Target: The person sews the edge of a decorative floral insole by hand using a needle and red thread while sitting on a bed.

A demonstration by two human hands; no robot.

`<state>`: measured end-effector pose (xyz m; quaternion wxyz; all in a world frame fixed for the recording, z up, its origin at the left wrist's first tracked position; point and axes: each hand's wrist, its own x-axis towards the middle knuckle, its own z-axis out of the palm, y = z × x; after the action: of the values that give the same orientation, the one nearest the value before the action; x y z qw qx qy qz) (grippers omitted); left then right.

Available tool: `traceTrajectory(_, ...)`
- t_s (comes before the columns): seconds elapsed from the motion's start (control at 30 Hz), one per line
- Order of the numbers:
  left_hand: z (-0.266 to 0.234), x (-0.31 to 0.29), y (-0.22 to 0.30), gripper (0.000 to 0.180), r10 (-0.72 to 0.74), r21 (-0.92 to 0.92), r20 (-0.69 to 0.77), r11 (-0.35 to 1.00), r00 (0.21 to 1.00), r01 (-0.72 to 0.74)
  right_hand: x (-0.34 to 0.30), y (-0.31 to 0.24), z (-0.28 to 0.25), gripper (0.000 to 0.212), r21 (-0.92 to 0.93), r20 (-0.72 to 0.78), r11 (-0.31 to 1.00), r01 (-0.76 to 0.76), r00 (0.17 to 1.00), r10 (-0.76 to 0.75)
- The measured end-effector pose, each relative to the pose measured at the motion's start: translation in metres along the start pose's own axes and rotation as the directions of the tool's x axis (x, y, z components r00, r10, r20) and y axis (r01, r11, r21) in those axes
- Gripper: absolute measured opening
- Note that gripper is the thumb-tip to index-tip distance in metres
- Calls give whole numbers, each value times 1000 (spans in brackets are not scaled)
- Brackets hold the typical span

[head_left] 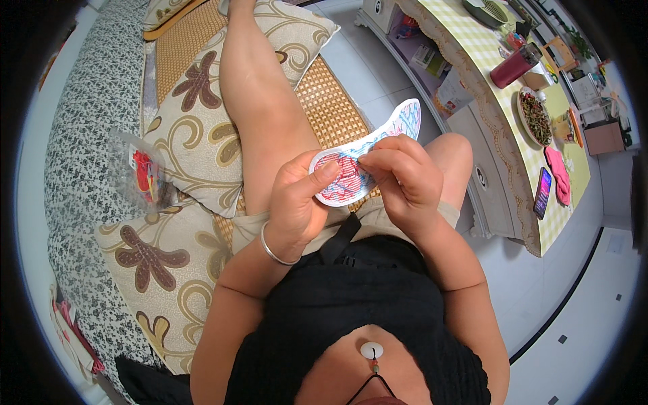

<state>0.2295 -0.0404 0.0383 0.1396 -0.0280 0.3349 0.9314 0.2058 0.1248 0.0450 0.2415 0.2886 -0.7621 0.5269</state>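
Observation:
A white-edged insole (344,183) with red, blue and pink stitched-looking patterns lies above my lap, its narrower end slanting up to the right. My left hand (295,197) grips its wide end, thumb on top and fingers underneath. Over the insole's middle, my right hand (409,177) is closed in a pinch, fingertips touching or very near the patterned face. Whatever sits between those fingertips is too small to make out. A silver bangle (273,248) circles my left wrist.
On the couch to my left lie patterned cushions (196,145) and a clear plastic bag (143,177) of bright-coloured bundles. At right, a table with a checked cloth (496,120) bears a dark red flask (516,65), a dish of food (534,116), a phone (543,193) and a pink cloth (557,175).

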Motion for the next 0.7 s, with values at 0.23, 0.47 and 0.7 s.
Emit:
traceTrajectory(0.23, 2, -2, 5, 25, 18, 23, -29, 1000, 999, -17, -2, 2, 4, 17, 41, 15, 996, -73, 997, 73)
traceTrajectory(0.47, -1, -3, 4, 24, 35, 32, -89, 999, 995, -32, -2, -1, 1, 22, -4, 58, 996, -89, 994, 89)
traceTrajectory(0.7, 2, -5, 5, 23, 73, 80, -83, 995, 994, -67, 1, -4, -1, 23, -82, 69, 996, -27, 997, 32)
